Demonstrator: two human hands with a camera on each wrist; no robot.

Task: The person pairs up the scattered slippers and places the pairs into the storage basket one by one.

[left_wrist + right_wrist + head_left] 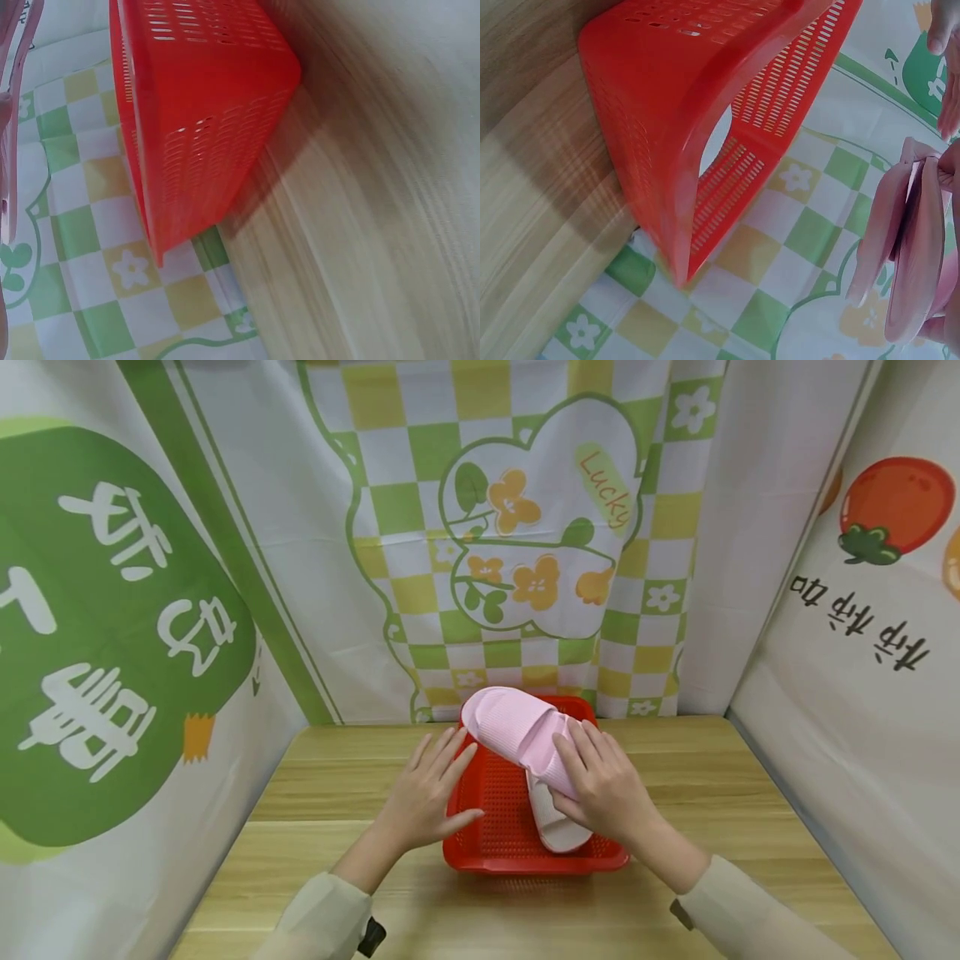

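Note:
My right hand grips a pair of pink slippers by one end, thumb below and fingers over the top. They are tilted above the red plastic basket. In the right wrist view the two pink slippers lie against each other, a narrow dark gap between them. My left hand holds nothing, its fingers extended and thumb spread, over the basket's left side and close to the slippers' far tip. Inside the basket lies an off-white slipper, partly covered by the pink pair and my right hand.
The basket stands on a wooden table, near its back edge. Behind it hangs a green and yellow checkered cloth. Printed cloth walls stand at left and right.

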